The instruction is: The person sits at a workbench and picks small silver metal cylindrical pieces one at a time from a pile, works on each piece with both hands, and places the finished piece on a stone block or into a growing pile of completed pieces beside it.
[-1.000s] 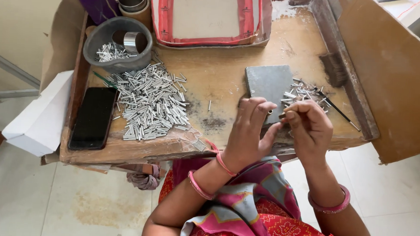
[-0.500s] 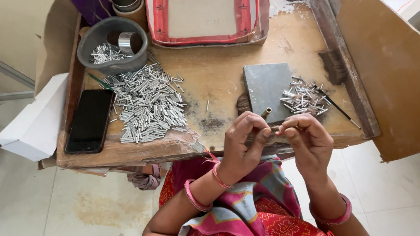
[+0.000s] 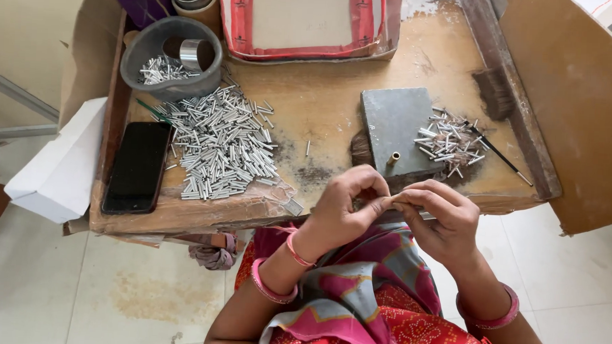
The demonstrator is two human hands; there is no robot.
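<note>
Over the table's (image 3: 336,104) near edge, her left hand (image 3: 342,211) and right hand (image 3: 441,219) meet fingertip to fingertip, pinching closed on a small piece lying crosswise between them, equally near both.

Pink bangles both wrists (image 3: 296,251); red-pink patterned garment (image 3: 375,312).

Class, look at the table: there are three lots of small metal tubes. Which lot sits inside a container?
The small lot in the grey bowl at the far left; the big pile and the right-hand pile lie loose on the table.

Bright, even daylight, soft short shadows, sharp focus throughout, mild wide-angle bending at edges, faint glare on metal tubes (image 3: 221,144)
</note>
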